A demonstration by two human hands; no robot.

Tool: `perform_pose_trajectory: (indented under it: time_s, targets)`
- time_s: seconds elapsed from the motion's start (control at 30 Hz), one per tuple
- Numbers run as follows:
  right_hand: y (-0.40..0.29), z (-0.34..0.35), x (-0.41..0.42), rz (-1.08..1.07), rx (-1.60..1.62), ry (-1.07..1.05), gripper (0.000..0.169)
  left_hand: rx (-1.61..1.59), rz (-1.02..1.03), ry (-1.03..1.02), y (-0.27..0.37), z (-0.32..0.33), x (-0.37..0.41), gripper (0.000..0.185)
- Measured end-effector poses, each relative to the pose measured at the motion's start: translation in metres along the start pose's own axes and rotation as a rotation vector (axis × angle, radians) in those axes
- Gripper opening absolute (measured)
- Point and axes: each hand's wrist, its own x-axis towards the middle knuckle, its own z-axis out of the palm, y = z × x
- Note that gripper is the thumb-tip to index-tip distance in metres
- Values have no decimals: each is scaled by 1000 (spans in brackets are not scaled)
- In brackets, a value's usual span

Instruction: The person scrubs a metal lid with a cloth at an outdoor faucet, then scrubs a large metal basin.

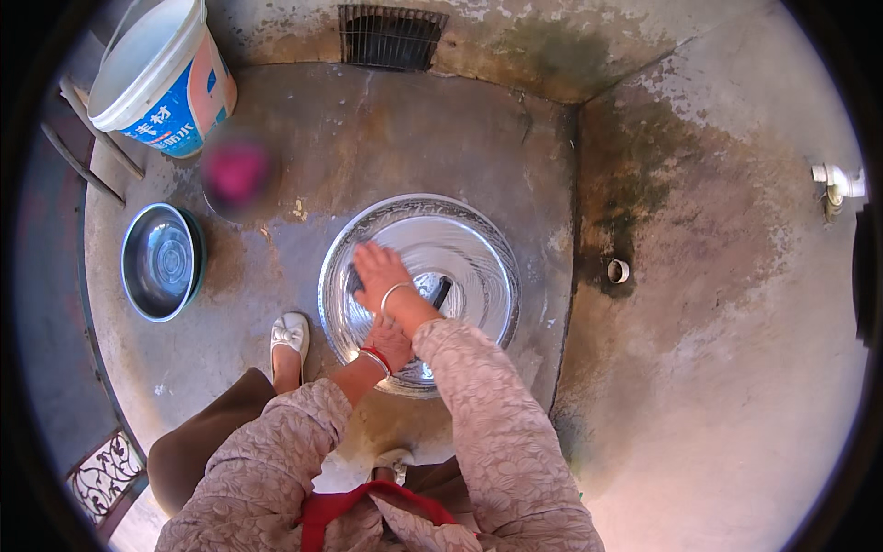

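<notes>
A large round shiny metal lid or shallow pan (476, 241) lies wet on the concrete floor before me, with a black handle (442, 292) near its middle. My right hand (384, 276), with a silver bangle at the wrist, is spread over its left part. A dark patch shows under that palm; whether it is a pad or a shadow, I cannot tell. Just below, my left hand (388, 343), with a red band and a silver bangle, lies near or against the right wrist, over the rim. Its fingers are partly hidden.
Two stacked metal basins (162, 262) stand at left, behind my shoe (290, 334). Farther up are a blurred pink thing (236, 171), a white plastic bucket (162, 76) and wooden legs (103, 138). A drain grate (393, 38) is at the top; pipe ends (618, 271) jut at right.
</notes>
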Motion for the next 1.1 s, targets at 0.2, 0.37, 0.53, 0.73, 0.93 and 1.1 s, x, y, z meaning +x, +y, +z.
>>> perform_pose_trajectory:
  time_s: [0.2,0.37,0.53,0.73,0.93,1.1]
  targets:
    - [109,-52,-2,630,-50,64,48,44,-3,216,-5,11,-7,76]
    - [140,-44,-6,821,-163,-16,57,30,21,208,4,6,-3,73]
    - [-46,14,61,59,-166,-399,56,-898,196,240,-26,54,6,64]
    - [75,-16,21,383,-227,-53,62,31,46,114,2,1,1,72]
    - [135,-47,-51,923,-181,7,60,22,35,194,-2,2,-4,73]
    - [-16,12,2,276,-281,-341,73,130,13,-83,-3,-2,-3,56]
